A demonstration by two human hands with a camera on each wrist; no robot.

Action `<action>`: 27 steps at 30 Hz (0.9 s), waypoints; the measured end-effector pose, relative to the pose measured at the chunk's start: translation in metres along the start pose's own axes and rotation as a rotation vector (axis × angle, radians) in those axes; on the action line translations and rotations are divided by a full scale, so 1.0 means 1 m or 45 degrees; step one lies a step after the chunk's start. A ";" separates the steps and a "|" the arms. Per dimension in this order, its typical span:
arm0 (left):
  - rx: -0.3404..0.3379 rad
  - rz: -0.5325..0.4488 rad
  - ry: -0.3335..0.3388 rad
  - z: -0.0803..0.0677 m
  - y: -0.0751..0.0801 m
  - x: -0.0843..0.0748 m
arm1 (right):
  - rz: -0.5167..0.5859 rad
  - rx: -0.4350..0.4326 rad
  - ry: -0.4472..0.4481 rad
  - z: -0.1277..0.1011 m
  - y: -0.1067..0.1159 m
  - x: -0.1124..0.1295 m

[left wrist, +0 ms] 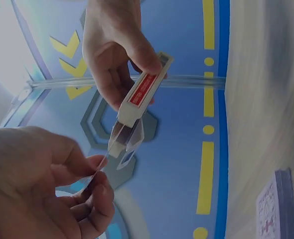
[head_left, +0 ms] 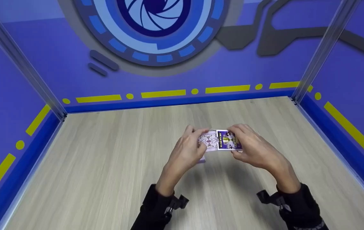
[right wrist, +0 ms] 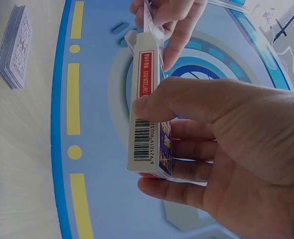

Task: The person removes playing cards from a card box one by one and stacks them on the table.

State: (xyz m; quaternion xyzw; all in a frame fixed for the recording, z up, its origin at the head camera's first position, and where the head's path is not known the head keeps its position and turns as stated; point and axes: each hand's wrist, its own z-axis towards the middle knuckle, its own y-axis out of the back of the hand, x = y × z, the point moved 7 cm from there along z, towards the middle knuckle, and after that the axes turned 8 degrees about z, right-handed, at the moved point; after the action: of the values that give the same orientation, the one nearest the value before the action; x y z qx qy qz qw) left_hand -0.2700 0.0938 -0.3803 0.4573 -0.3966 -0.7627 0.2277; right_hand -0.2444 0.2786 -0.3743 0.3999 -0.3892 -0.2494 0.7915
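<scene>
Wooden table, above which the right hand grips a card box with curled fingers, the left hand pinching its open end flap; card deck lies on the table beside; a hard tug likely tears the flap

A pale wooden table top with grey grain carries the things; a stack of playing cards with patterned purple backs lies flat on it.
</scene>
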 end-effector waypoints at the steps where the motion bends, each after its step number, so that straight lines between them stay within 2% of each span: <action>1: 0.006 0.030 -0.036 0.000 -0.001 -0.001 | 0.004 0.000 0.002 0.000 0.000 0.000; 4: -0.012 0.134 -0.155 -0.002 -0.002 -0.004 | 0.012 -0.003 0.011 0.000 0.000 0.000; 7: -0.069 0.293 -0.250 -0.003 -0.003 -0.007 | 0.012 -0.004 0.013 0.000 -0.001 0.000; 9: -0.103 0.398 -0.291 -0.003 -0.003 -0.009 | 0.007 -0.003 0.011 0.000 -0.001 0.000; 12: -0.108 0.471 -0.324 -0.004 -0.005 -0.009 | 0.000 0.004 0.009 0.000 -0.001 0.001; 17: -0.058 0.447 -0.311 -0.004 -0.002 -0.006 | -0.003 0.025 -0.016 0.000 0.000 -0.001; 21: -0.023 0.385 -0.238 -0.002 0.005 0.002 | -0.027 0.028 -0.046 -0.001 0.004 -0.004; 24: -0.030 0.320 -0.206 -0.001 0.013 0.009 | -0.028 0.022 -0.065 -0.003 0.008 -0.007; 27: -0.054 0.257 -0.211 0.000 0.021 0.014 | 0.008 0.001 -0.083 -0.005 0.013 -0.010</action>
State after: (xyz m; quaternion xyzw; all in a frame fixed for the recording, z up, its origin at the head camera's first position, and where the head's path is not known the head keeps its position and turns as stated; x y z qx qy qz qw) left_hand -0.2768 0.0716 -0.3700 0.3455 -0.4418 -0.7794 0.2793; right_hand -0.2448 0.2955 -0.3696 0.3907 -0.4162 -0.2595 0.7790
